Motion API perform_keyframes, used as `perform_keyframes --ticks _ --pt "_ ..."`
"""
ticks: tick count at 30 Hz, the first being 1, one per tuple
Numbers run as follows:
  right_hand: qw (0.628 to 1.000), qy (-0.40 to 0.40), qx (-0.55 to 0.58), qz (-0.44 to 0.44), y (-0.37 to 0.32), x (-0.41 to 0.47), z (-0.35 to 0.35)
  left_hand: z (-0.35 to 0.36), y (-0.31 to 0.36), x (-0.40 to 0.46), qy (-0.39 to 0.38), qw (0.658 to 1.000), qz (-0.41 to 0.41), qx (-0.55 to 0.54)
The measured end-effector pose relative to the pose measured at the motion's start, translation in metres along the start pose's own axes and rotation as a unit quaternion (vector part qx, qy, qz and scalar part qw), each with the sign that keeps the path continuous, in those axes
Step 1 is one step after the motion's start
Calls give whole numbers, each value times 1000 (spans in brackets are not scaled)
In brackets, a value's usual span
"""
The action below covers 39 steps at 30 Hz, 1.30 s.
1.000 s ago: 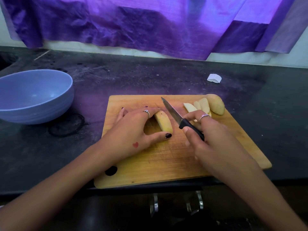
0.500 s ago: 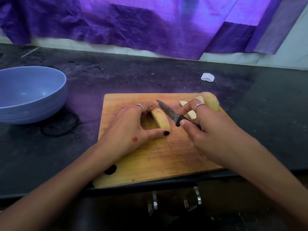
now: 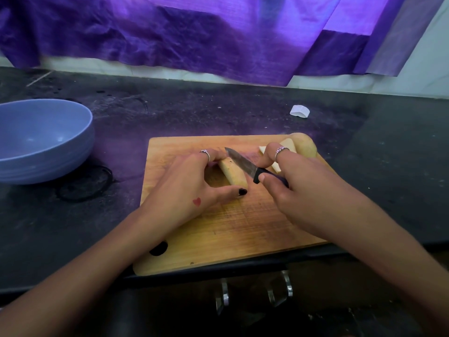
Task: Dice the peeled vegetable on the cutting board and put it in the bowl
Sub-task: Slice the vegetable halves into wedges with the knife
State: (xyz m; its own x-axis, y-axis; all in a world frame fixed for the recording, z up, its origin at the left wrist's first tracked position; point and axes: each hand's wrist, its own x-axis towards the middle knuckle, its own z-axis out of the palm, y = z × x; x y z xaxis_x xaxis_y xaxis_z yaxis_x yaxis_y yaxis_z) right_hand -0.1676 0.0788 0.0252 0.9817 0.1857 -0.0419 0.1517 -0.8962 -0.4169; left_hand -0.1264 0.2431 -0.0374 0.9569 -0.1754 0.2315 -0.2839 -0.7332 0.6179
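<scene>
On the cutting board, left hand pinches a potato wedge, right hand grips the knife. Other wedges wait uncut; bowl looks empty, so dicing's barely begun.

Tabletop: dark and black, with pale dusty smudges. It runs from side to side, all the way to the wall at the back.
Cutting board: made of wood. It lies flat near the front edge, in the middle. One front corner has a dark hole.
Bowl: blue and round. It sits on the left, well apart from the board.
Dark ring: lies flat between the bowl and the board.
Small white thing: lies behind the board, near the back.
</scene>
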Motion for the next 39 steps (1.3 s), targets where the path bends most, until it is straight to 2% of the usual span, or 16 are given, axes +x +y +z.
perform_keyframes --ticks 15,26,33,39 --pt "996 -15 -83 -1 -22 10 -16 2 -2 -2 15 999 14 25" --pt "993 16 -113 -8 -29 21 2 4 4 -6 30 999 7 28" --pt "995 -1 -102 -11 -21 11 -2 6 0 -5 48 999 10 14" --pt "997 -4 -82 7 -20 25 -7 5 2 -6 32 999 13 3"
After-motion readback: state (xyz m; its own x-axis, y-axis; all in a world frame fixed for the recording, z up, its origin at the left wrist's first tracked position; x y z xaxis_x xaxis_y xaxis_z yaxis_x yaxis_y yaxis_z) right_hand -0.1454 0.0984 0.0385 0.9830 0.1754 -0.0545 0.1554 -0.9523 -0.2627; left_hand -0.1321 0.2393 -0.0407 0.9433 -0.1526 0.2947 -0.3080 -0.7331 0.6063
